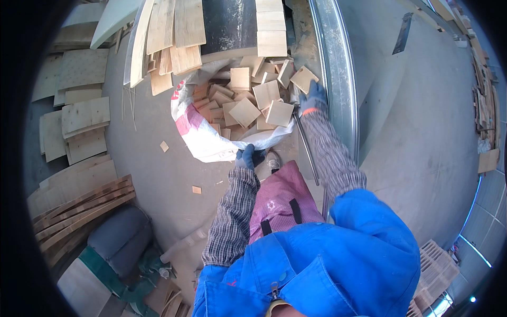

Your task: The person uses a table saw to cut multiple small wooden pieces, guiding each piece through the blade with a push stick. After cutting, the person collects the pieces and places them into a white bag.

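A white woven sack [203, 138] with red-pink markings gapes in front of me, filled with a loose heap of small square wood pieces [245, 112]. My left hand [246, 156], in a dark blue-grey glove, is closed on the sack's near rim. At the sack's right side, my right hand [314, 98] wears a similar glove with an orange cuff. It grips the lower right corner of a square wood piece [304, 80]; the fingers beneath are partly hidden. Grey knitted sleeves cover both forearms.
Long boards [176, 31] overhang the sack's far left. A column of squares [271, 27] lies beyond it on the dark machine bed [229, 26]. A metal rail [340, 68] runs along my right. Plywood sheets [84, 116] lie far left, and small offcuts [196, 189] dot the floor.
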`<state>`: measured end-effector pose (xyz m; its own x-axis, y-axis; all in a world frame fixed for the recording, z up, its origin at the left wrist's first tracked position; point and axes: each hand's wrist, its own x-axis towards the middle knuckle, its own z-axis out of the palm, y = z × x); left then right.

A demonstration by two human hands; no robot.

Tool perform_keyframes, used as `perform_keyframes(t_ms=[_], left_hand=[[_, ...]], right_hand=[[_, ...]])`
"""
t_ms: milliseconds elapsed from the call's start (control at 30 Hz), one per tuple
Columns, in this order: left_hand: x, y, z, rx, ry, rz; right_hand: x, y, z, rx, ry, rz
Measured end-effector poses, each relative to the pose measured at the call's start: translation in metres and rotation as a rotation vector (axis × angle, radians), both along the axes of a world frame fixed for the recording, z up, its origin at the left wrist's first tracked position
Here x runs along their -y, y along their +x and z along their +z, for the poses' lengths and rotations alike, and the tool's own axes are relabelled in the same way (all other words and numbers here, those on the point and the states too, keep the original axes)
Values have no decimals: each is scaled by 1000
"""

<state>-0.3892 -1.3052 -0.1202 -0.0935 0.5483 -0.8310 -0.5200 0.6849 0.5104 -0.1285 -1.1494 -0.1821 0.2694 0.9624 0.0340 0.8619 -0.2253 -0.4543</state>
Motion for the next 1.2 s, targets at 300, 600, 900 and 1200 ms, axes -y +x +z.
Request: perform_keyframes(t_ms=[300, 600, 900, 1200], left_hand=[[7, -6, -1, -6, 18, -67], [2, -5, 1, -6, -1, -77], [5, -5, 4, -39, -3, -51], [-6, 3, 15, -63, -49, 23]], right_hand=[[-102, -6, 36, 176, -733, 59], [-59, -37, 18, -823, -501, 225], [-124, -40, -3, -102, -371, 291], [-55, -85, -27, -494, -388, 242]])
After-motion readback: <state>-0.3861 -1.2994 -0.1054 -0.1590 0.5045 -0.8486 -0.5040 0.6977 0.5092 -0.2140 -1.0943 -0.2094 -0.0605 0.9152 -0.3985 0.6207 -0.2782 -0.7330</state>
